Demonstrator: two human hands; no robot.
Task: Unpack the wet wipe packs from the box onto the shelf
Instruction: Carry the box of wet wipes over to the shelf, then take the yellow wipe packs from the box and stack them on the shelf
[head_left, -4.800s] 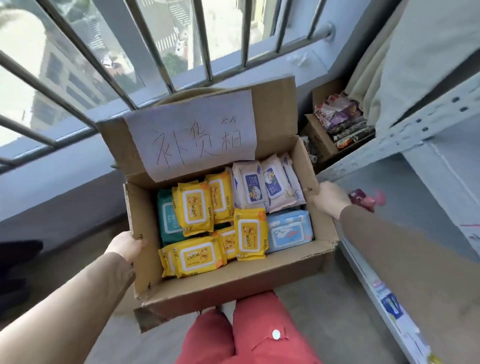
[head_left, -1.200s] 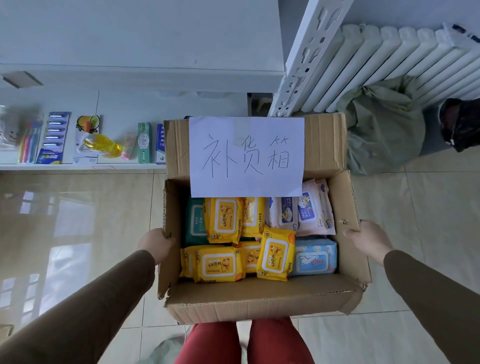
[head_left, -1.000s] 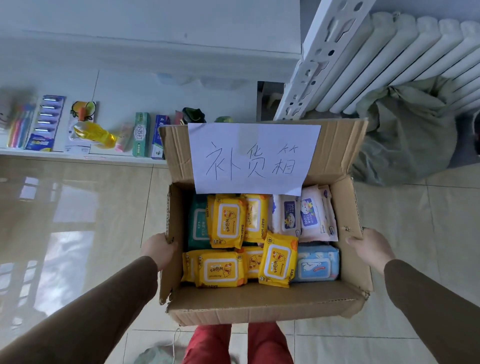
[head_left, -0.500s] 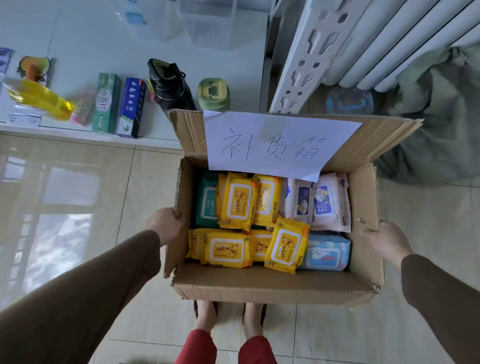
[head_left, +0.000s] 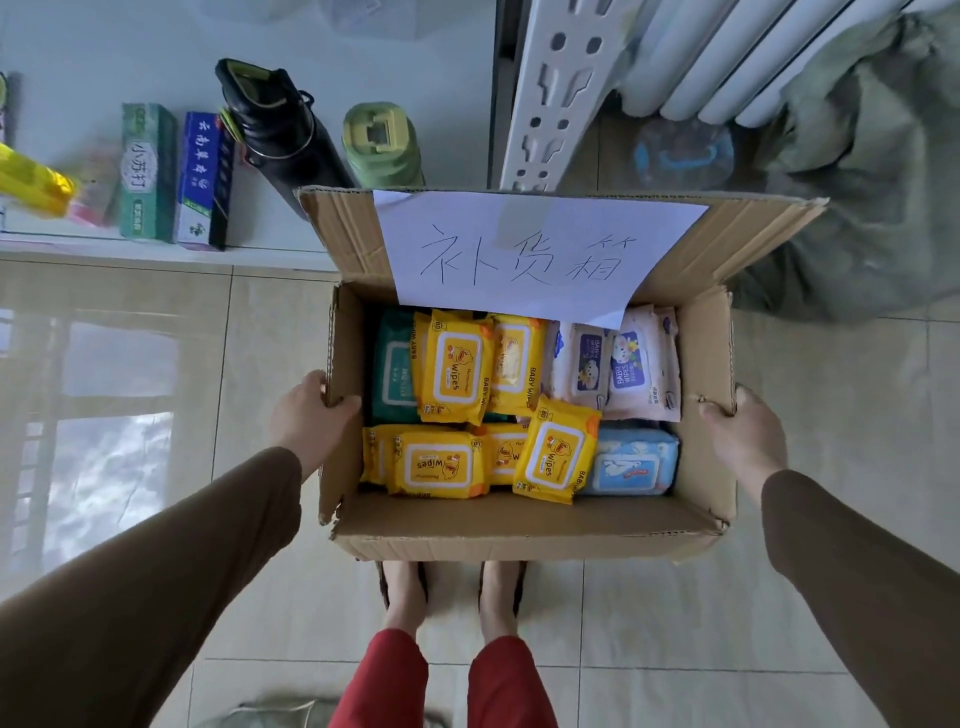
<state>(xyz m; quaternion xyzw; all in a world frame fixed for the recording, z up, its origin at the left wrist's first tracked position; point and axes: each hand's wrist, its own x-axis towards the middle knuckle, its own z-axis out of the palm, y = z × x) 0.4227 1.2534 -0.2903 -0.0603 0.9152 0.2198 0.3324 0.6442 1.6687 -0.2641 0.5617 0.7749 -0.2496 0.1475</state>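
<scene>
Our left hand (head_left: 311, 415) and right hand (head_left: 740, 434) each grip a side wall of the box (head_left: 519, 525). The wet wipe packs (head_left: 452, 369) lie inside, between them; the shelf (head_left: 156, 249) sits beyond the box's far-left corner, nearer our left hand.

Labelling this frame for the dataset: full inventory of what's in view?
cardboard box: 1, brown, open, held above floor
paper sign: 1, white, handwritten, on rear flap
yellow wipe packs: at least 5, in box
teal pack: 1, box rear left
white packs: at least 2, box rear right
blue pack: 1, box front right
toothpaste boxes: 2, green and blue, on low shelf
black bottle: 1, on shelf
green container: 1, on shelf
radiator: 1, white, upper right
left hand: grips box's left wall
right hand: grips right wall
</scene>
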